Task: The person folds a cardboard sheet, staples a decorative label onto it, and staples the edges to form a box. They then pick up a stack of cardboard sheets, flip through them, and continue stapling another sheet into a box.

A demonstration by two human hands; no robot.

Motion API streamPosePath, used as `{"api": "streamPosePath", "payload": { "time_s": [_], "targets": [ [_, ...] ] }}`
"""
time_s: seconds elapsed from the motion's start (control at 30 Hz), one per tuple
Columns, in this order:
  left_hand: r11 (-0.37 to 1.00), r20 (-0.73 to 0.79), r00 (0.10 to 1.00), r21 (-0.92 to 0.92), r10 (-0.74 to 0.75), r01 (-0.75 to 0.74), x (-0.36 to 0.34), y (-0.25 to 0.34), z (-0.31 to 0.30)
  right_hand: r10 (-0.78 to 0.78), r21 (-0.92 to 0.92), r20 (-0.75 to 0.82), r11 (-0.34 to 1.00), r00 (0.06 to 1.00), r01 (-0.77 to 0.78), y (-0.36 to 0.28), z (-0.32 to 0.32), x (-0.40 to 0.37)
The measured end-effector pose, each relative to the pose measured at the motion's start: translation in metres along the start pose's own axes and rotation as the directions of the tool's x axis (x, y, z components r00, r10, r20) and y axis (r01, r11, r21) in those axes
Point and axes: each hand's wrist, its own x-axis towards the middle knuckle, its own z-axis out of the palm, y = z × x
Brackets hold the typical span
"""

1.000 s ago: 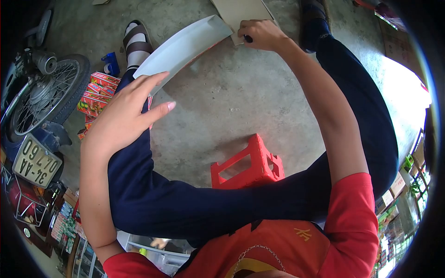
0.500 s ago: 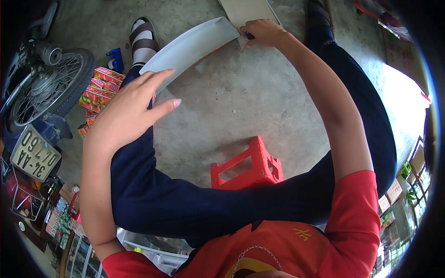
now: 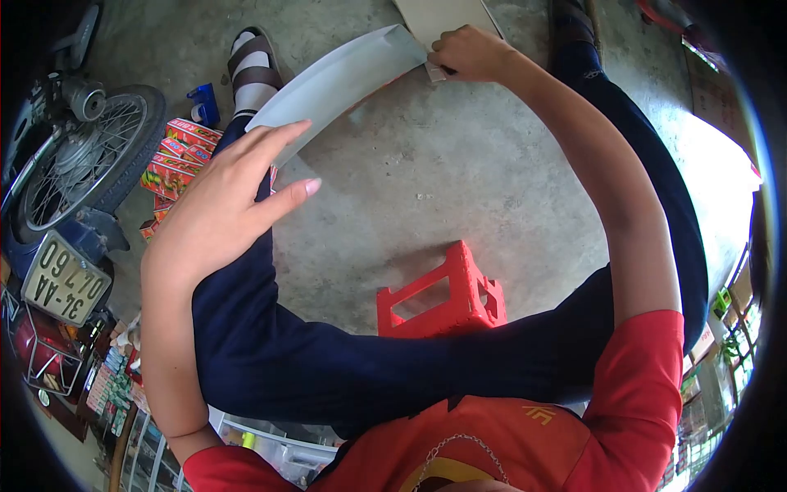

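Observation:
A long, narrow pale-grey cardboard box [image 3: 344, 75], reddish along its lower edge, slants above the floor and looks bowed through the lens. Over its near left end lies my left hand [image 3: 234, 184], fingers stretched and thumb well apart; whatever is under the palm is hidden. My right hand [image 3: 474, 54] is closed at the box's far right end, where a small pale end flap [image 3: 434, 72] shows below the fingers. The fingertips of that hand are partly hidden. Behind it on the floor is a flat tan cardboard piece [image 3: 447, 18].
A red plastic stool [image 3: 463, 299] stands near my leg. To the left are a motorbike wheel [image 3: 94, 152], red patterned boxes [image 3: 174, 168] and a blue tape dispenser [image 3: 203, 107]. My sandalled foot [image 3: 256, 70] is beside the box's left part.
My right hand has turned slightly, and its fingers look more tightly closed at the box's end. The elbow has swung a little to the right. My left hand stays nearly still.

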Motion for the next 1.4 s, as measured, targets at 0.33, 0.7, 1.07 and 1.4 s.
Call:
{"api": "streamPosePath", "payload": {
  "time_s": [0.33, 0.7, 1.07, 1.4],
  "targets": [
    [0.932, -0.300, 0.920, -0.180, 0.252, -0.314, 0.015, 0.004, -0.012, 0.175, -0.029, -0.170, 0.983, 0.970, -0.182, 0.010, -0.066, -0.030],
    [0.301, -0.183, 0.964, -0.924, 0.195, -0.237, 0.055, 0.018, -0.024, 0.441, 0.151, -0.327, 0.897, 0.836, -0.415, -0.066, -0.323, -0.098],
    [0.450, -0.386, 0.915, -0.842, -0.116, -0.298, 0.059, -0.001, -0.012, -0.313, -0.132, -0.368, 0.950, 0.876, 0.284, -0.241, -0.318, -0.164],
    [0.635, -0.616, 0.699, -0.385, 0.363, -0.670, 0.047, 0.069, -0.008, 0.373, 0.331, -0.793, 0.928, 0.482, -0.173, -0.146, -0.323, -0.158]
  ]
}}
